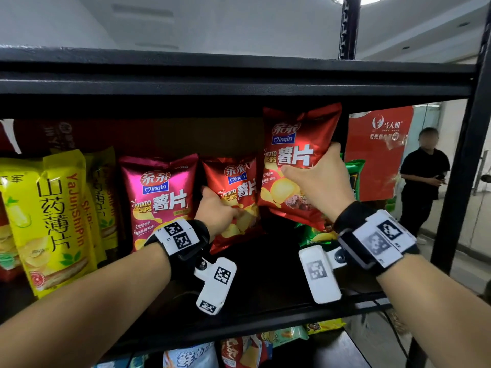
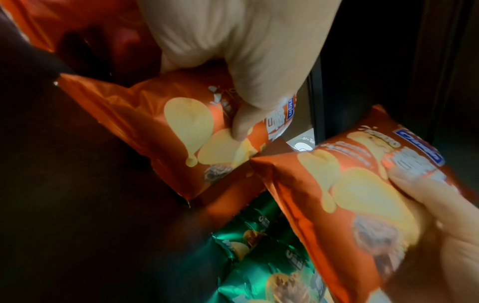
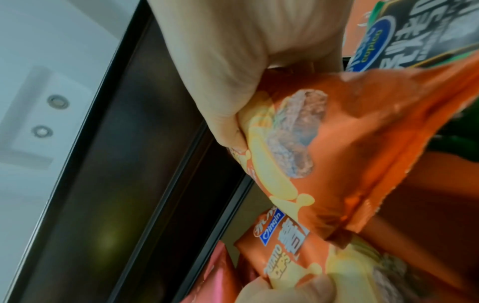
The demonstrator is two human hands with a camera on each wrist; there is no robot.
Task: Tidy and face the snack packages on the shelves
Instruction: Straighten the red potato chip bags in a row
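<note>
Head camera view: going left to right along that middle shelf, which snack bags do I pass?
Yellow yam-chip bags → pink chip bag → red chip bag under the left hand → raised red bag in the right hand.

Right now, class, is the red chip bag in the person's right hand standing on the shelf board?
No: the right hand holds the red chip bag lifted clear of the shelf board, above the green bags.
</note>
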